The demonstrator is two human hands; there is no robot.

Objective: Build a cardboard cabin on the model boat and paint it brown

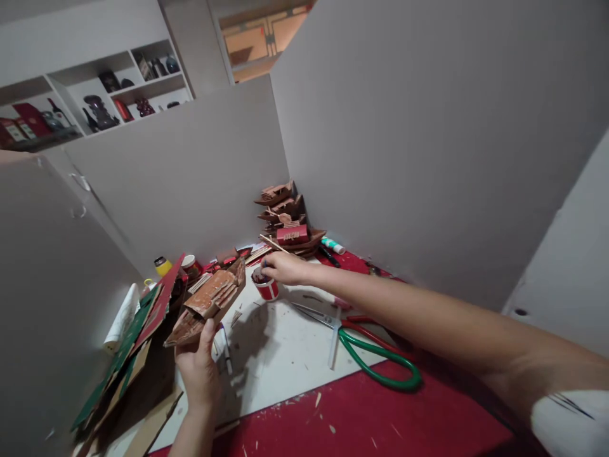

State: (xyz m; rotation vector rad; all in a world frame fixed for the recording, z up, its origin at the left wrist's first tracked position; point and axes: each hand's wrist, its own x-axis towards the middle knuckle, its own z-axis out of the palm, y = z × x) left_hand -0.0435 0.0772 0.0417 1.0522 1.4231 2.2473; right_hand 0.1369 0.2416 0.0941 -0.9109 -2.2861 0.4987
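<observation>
Left hand: holding up a little brown model boat from underneath, fingers wrapped around the bottom of the hull, so it's clear off the tabletop and tilted, bow end pointing up toward the right.

Right hand: stretched way out over the small red cup, fingers pinched together right at the rim. Looks like they've got something dark and tiny in there, but honestly can't tell what, too small.

Red cup: sits on the white sheet on the tabletop, just right of the boat's raised end, with dark stuff inside.

Scissors: big green-handled pair lying flat under the right forearm, blades pointing toward the cup, near it but not touching.

Stack of boats: more of the same brown models piled in the back corner against the grey partition, well behind the cup.

Left edge: pile of green and red card sheets leaning by the left hand, plus a yellow-capped bottle behind them.

Tabletop: red surface with a white sheet on it, scattered with wood slivers.
</observation>
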